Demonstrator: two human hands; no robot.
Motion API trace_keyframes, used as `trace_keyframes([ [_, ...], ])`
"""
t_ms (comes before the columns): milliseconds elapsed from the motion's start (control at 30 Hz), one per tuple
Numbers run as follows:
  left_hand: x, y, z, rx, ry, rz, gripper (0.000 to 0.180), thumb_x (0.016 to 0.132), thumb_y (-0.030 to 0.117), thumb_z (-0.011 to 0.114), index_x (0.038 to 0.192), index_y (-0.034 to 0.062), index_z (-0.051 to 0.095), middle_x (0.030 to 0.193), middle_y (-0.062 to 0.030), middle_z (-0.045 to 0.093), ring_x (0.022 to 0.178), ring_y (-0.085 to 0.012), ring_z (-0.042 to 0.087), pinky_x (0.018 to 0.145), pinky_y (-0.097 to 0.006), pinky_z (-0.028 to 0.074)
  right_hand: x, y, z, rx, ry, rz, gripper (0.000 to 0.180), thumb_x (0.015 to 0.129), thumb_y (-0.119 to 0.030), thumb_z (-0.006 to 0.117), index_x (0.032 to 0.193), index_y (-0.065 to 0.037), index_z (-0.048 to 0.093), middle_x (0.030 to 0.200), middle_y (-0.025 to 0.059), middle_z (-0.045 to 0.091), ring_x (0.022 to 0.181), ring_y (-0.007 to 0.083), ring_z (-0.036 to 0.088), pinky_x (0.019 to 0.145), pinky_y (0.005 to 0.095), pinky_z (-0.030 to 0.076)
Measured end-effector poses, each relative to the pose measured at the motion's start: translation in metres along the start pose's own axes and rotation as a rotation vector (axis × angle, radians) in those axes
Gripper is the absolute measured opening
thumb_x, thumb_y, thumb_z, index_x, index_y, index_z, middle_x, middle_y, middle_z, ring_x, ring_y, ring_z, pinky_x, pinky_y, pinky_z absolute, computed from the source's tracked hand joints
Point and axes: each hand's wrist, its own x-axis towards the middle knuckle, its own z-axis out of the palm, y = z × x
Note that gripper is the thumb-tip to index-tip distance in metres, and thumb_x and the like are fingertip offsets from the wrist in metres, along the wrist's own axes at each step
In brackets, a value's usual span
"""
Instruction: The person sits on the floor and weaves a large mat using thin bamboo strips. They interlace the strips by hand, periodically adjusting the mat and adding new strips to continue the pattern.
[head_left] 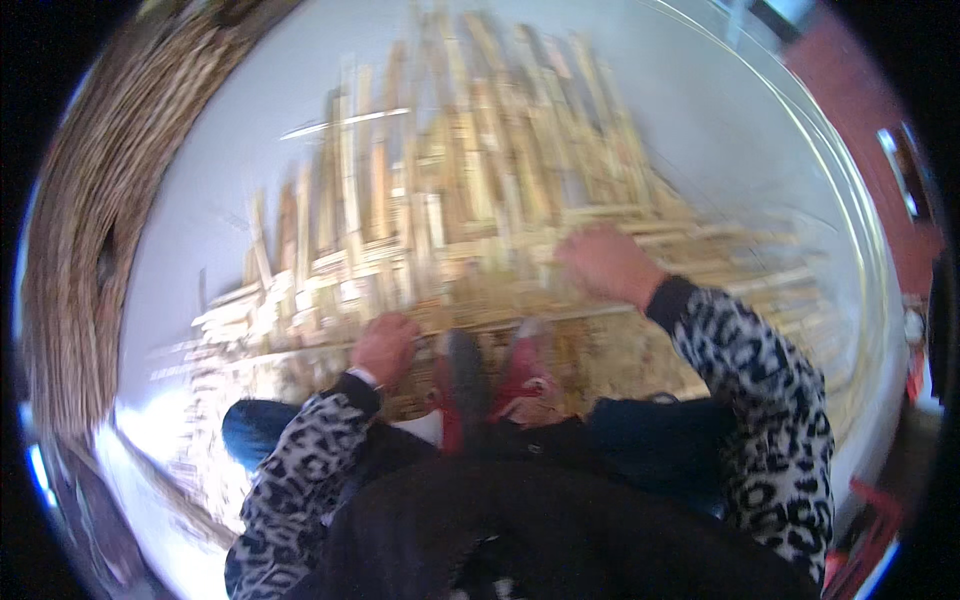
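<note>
Pale bamboo-like strips [480,150] fan out on the floor, many pointing away from me, crossed near me by strips lying sideways [700,235]. My right hand [605,262] is low over the crossing strips, right of the middle; motion smears its fingers. Closer to my body and left of my shoes, my left hand [385,348] is curled closed above the near edge of the woven part [330,340]. Whatever it may hold is hidden under it. A thin, light strip [345,123] lies crosswise over the far strips.
I squat with red shoes [527,375] on the near part of the weave. At the left lies a large bundle of long brown strips [110,210]. Long thin strips curve along the right side [835,150]. A red frame [872,540] stands at lower right.
</note>
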Motion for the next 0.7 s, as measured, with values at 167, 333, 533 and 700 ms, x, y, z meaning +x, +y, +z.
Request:
trace_keyframes([
  [167,0.014,0.008,-0.021,-0.155,0.268,0.000,0.020,0.091,0.027,0.060,0.101,0.0091,0.062,0.090,-0.0124,0.062,0.085,-0.0327,0.062,0.077,-0.046,0.050,0.040,-0.082,-0.026,0.629,-0.339,0.141,0.031,0.093,-0.036,0.058,0.096,-0.005,0.060,0.085,0.0145,0.063,0.074,0.0294,0.063,0.067,0.0439,0.051],
  [333,0.017,0.018,-0.072,0.013,0.411,0.065,0.019,0.089,0.025,0.063,0.101,0.0104,0.062,0.089,-0.0084,0.064,0.083,-0.0277,0.065,0.073,-0.040,0.051,0.052,-0.125,-0.030,1.527,-0.552,0.756,0.043,0.100,-0.044,0.052,0.109,-0.003,0.060,0.094,0.0086,0.068,0.078,0.0157,0.066,0.069,0.0311,0.055],
  [533,0.001,0.026,-0.083,0.015,0.640,0.135,0.018,0.086,0.024,0.061,0.099,0.0117,0.061,0.089,-0.0048,0.065,0.086,-0.0254,0.065,0.074,-0.039,0.051,0.069,-0.151,-0.007,2.090,0.149,1.041,0.036,0.101,-0.037,0.054,0.107,-0.002,0.062,0.094,0.0099,0.068,0.078,0.0165,0.067,0.066,0.0315,0.055],
  [700,0.000,0.007,-0.081,-0.444,0.459,-0.033,0.033,0.091,0.041,0.062,0.093,0.0080,0.061,0.090,-0.0132,0.067,0.084,-0.0345,0.065,0.069,-0.043,0.050,0.081,-0.148,-0.009,1.921,0.311,0.736,0.026,0.101,-0.028,0.056,0.107,-0.004,0.063,0.093,0.0079,0.068,0.083,0.0172,0.066,0.073,0.0315,0.054],
])
